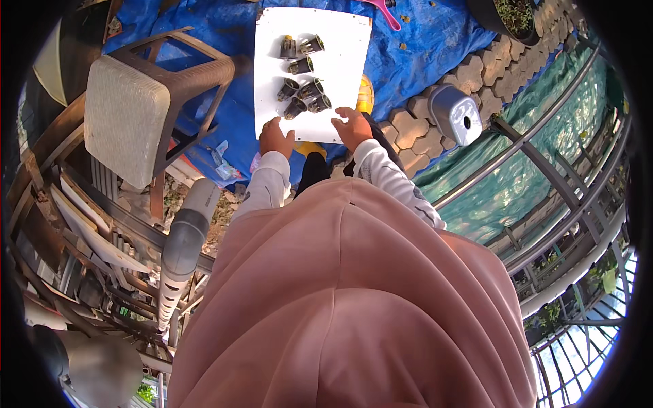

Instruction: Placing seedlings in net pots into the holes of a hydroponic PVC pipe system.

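Several small dark plastic plant pots (310, 88) lie or stand grouped on a white board (336, 51), which rests over a blue tarp. My left hand (276, 137) is at the board's near left corner, thumb and fingers apart, with no pot in it. Near the board's right edge, my right hand (353, 127) is spread, its fingertips just right of the nearest pots; nothing shows between its fingers. Whether either hand touches the board is hard to tell. One upright pot (287, 47) at the far left of the group has something yellowish on top.
To the left is a plastic stool (127, 120) lying on its side. Right of the board are hexagonal pavers (408, 127) and a grey plastic container (455, 115) with a hole. A pink handle (386, 14) lies beyond the board, and a large planter (510, 20) stands at the far right.
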A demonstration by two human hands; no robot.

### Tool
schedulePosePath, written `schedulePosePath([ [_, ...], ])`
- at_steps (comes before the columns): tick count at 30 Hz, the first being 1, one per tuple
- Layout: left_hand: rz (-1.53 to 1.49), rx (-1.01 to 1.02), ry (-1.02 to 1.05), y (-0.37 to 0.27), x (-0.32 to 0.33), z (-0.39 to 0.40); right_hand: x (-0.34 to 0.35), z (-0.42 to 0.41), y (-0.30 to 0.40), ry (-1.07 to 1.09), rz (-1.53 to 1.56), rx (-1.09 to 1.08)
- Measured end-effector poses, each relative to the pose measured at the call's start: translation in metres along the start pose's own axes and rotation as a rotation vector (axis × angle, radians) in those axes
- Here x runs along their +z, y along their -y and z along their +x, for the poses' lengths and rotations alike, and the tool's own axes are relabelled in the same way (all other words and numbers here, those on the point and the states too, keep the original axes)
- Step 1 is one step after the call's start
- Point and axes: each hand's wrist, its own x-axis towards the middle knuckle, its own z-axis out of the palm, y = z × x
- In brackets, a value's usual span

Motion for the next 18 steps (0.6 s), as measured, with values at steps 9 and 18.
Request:
schedulePosePath([
  [9,0.152,-0.068,-0.133,-0.035,0.049,0.035,0.006,0.053,0.03,-0.048,-0.121,-0.219],
  [18,-0.024,0.081,-0.183,0.005,0.051,0.028,0.059,0.075,0.059,-0.099,-0.542,-0.478],
])
